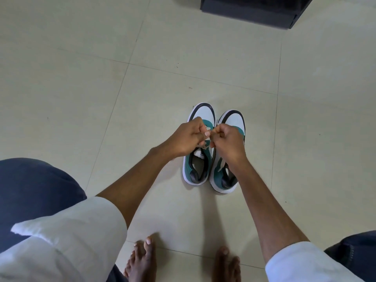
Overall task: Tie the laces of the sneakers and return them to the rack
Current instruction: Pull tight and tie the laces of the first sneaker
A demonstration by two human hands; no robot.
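Note:
Two white, teal and black sneakers stand side by side on the tiled floor, toes pointing away from me: the left sneaker (200, 115) and the right sneaker (234, 119). My left hand (186, 139) and my right hand (228, 142) meet above the left sneaker's tongue, each pinching a white lace (203, 147). The knot itself is hidden by my fingers. The right sneaker's laces are covered by my right wrist.
A dark box-like rack (254, 9) stands on the floor at the top right. My bare feet (142, 259) are at the bottom centre, my knees in dark trousers at both lower corners. Pale floor tiles (81, 78) spread all around.

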